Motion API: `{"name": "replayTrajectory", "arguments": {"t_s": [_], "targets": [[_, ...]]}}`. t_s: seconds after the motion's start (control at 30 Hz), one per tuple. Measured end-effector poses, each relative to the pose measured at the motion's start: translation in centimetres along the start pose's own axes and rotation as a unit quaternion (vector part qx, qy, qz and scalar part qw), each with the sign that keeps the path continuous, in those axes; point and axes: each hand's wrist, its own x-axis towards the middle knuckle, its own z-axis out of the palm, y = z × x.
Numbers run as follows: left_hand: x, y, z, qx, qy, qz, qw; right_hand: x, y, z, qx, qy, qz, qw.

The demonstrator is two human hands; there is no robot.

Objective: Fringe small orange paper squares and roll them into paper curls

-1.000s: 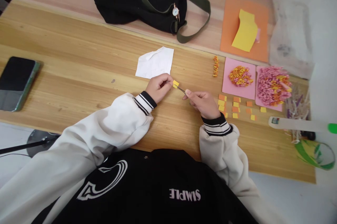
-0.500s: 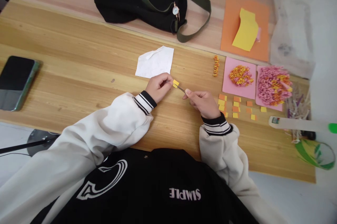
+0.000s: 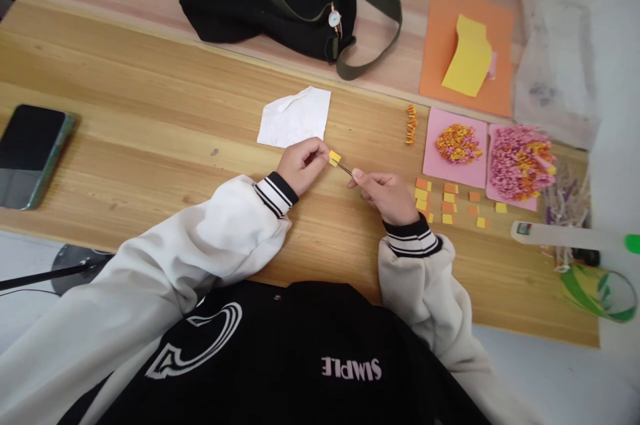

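Pinching yellow square [image 3: 337, 156] by edge in left hand [image 3: 301, 166], above table [image 3: 325, 238] between hands, probably to leave its face free. Gripping thin tool [image 3: 345, 168] in right hand [image 3: 387, 197], well back from tip on square, likely for control. Note tabs [image 3: 421, 194] in rows near right hand, apparently for reach, bits [image 3: 456, 144] heaped on pink sheet [image 3: 432, 158] beyond, probably against scatter.
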Motion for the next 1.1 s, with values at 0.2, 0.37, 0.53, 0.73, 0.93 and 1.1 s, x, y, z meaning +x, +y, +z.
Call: {"name": "replayTrajectory", "arguments": {"t_s": [0.2,0.37,0.53,0.73,0.93,1.1], "targets": [[-0.02,0.10,0.00,0.001,0.003,0.006,1.000,0.03,-0.09,0.02,0.000,0.001,0.008,1.000],[-0.04,0.08,-0.02,0.000,0.002,0.005,1.000,0.08,-0.04,0.02,0.005,0.004,0.008,1.000],[0.03,-0.36,0.01,-0.008,0.016,0.001,1.000,0.07,0.04,0.01,-0.001,0.003,0.006,1.000],[0.16,-0.69,0.08,-0.032,0.037,-0.007,0.999,0.08,0.07,-0.07,0.011,0.000,0.004,1.000],[0.22,-0.65,0.04,-0.042,0.057,-0.018,0.997,0.10,0.12,-0.14,0.017,-0.005,0.012,1.000],[0.18,-0.69,0.06,-0.047,0.063,-0.029,0.997,0.09,0.13,-0.17,0.049,-0.007,0.021,0.999]]}}
